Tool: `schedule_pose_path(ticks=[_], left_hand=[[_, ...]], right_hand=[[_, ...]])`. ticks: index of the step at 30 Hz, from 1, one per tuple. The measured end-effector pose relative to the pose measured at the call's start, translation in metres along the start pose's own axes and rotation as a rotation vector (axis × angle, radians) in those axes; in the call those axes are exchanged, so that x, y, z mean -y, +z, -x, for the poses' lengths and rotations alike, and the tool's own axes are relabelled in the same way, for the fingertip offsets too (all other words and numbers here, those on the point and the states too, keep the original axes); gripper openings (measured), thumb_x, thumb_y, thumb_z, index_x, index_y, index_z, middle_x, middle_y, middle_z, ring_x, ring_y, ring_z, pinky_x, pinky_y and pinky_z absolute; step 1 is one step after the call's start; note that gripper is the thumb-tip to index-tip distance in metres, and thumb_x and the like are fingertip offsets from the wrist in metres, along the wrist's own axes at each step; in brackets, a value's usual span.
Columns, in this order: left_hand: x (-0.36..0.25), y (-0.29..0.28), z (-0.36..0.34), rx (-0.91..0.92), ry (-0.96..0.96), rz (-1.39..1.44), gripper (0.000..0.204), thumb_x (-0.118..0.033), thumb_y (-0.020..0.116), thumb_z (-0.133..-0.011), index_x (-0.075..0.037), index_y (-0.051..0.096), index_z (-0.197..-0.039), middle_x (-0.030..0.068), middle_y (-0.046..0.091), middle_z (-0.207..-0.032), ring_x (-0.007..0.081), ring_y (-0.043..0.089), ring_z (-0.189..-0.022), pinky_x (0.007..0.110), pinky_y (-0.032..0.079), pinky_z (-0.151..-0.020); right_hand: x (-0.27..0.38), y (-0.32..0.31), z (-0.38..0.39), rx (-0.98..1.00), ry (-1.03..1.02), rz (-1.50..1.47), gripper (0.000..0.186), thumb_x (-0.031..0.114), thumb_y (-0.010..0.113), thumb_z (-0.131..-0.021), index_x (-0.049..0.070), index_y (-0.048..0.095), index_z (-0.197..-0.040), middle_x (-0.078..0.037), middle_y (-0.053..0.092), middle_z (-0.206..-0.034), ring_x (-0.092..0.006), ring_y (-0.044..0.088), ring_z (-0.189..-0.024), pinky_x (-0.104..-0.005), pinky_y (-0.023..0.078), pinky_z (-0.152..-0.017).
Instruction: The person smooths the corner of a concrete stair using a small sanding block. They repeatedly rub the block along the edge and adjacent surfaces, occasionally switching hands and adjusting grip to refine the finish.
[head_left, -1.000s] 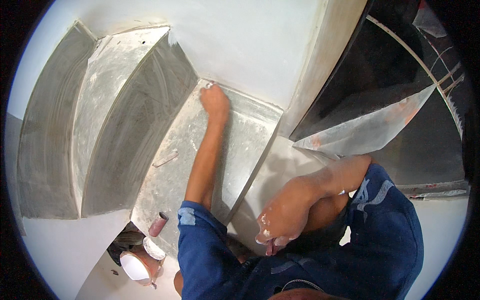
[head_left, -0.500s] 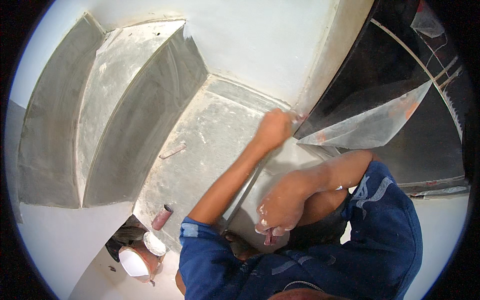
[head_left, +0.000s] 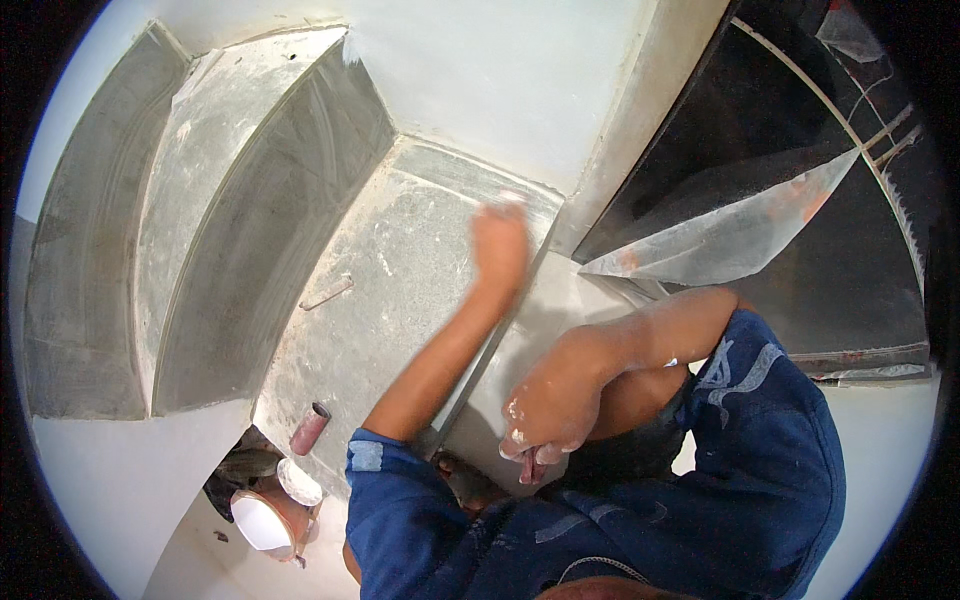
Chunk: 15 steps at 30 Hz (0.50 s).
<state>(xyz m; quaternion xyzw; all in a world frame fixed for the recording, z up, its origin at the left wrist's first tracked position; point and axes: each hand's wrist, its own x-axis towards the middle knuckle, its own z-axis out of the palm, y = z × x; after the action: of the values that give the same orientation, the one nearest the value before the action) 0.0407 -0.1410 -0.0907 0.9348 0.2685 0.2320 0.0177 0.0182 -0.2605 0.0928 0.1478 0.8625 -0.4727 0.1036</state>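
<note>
My left hand [head_left: 500,248] is closed and smeared by motion at the far end of a dusty grey stone slab [head_left: 385,300]. A pinkish-pale edge shows at its fingertips, apparently a piece of sandpaper, mostly hidden. My right hand [head_left: 555,400], whitened with dust, is bent in close to my body. Its fingers close round a small folded piece of dull-red sandpaper [head_left: 531,467], whose end sticks out below. On the slab's near left part stands a reddish-brown rolled tube of sheet [head_left: 310,428]. Farther up lies a thin rolled strip [head_left: 327,292].
Grey stone panels [head_left: 265,230] rise at the left. A white wall [head_left: 490,80] borders the slab's far end. To the right is a dark glossy panel [head_left: 800,130] with a loose plastic sheet [head_left: 740,230]. A white-rimmed container [head_left: 263,520] sits at the lower left.
My left hand has moved left along the slab's far edge, away from the corner by the dark panel. My right hand keeps its hold. The whole view has shifted slightly.
</note>
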Motion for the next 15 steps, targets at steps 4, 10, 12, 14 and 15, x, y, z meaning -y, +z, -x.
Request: schedule_pose_path(ticks=[4, 10, 12, 14, 15], left_hand=[[-0.074, 0.003, 0.070, 0.564, 0.455, 0.454, 0.018, -0.012, 0.056, -0.080, -0.009, 0.068, -0.094, 0.0191, 0.065, -0.079, 0.0363, 0.063, -0.074, 0.048, 0.048, -0.068], [-0.019, -0.059, 0.013, 0.351, 0.244, 0.565, 0.026, -0.009, 0.056, -0.079, -0.013, 0.069, -0.100, 0.0237, 0.062, -0.077, 0.0426, 0.060, -0.074, 0.049, 0.049, -0.070], [0.007, -0.098, -0.024, 0.209, 0.026, 0.576, 0.031, -0.004, 0.055, -0.078, -0.008, 0.068, -0.106, 0.0238, 0.063, -0.077, 0.0410, 0.059, -0.070, 0.048, 0.049, -0.067], [0.055, -0.097, -0.048, 0.169, -0.089, 0.158, 0.034, -0.006, 0.055, -0.081, -0.008, 0.064, -0.114, 0.0218, 0.064, -0.086, 0.0367, 0.059, -0.081, 0.045, 0.048, -0.076], [0.076, -0.090, -0.054, 0.087, -0.124, 0.081, 0.036, -0.003, 0.054, -0.081, -0.009, 0.064, -0.115, 0.0204, 0.065, -0.084, 0.0341, 0.060, -0.081, 0.044, 0.049, -0.073]], right_hand=[[0.001, -0.002, -0.003, -0.025, 0.033, 0.054, 0.026, 0.021, 0.051, -0.089, -0.002, 0.054, -0.101, -0.023, 0.063, -0.087, -0.0414, 0.060, -0.089, -0.0501, 0.046, -0.080], [0.008, 0.016, 0.018, -0.085, -0.059, -0.065, 0.027, 0.023, 0.051, -0.089, 0.000, 0.053, -0.103, -0.023, 0.062, -0.086, -0.0419, 0.060, -0.087, -0.0498, 0.047, -0.078], [0.011, 0.017, 0.028, -0.095, -0.002, -0.061, 0.027, 0.023, 0.052, -0.089, 0.000, 0.052, -0.104, -0.023, 0.062, -0.086, -0.0418, 0.060, -0.087, -0.0497, 0.047, -0.078], [0.010, 0.014, 0.027, -0.088, 0.063, 0.001, 0.027, 0.023, 0.052, -0.089, 0.000, 0.052, -0.104, -0.023, 0.062, -0.086, -0.0416, 0.061, -0.087, -0.0497, 0.047, -0.078], [0.009, 0.013, 0.025, -0.073, 0.047, 0.001, 0.028, 0.023, 0.052, -0.089, 0.000, 0.052, -0.104, -0.023, 0.062, -0.086, -0.0415, 0.061, -0.086, -0.0497, 0.047, -0.078]])
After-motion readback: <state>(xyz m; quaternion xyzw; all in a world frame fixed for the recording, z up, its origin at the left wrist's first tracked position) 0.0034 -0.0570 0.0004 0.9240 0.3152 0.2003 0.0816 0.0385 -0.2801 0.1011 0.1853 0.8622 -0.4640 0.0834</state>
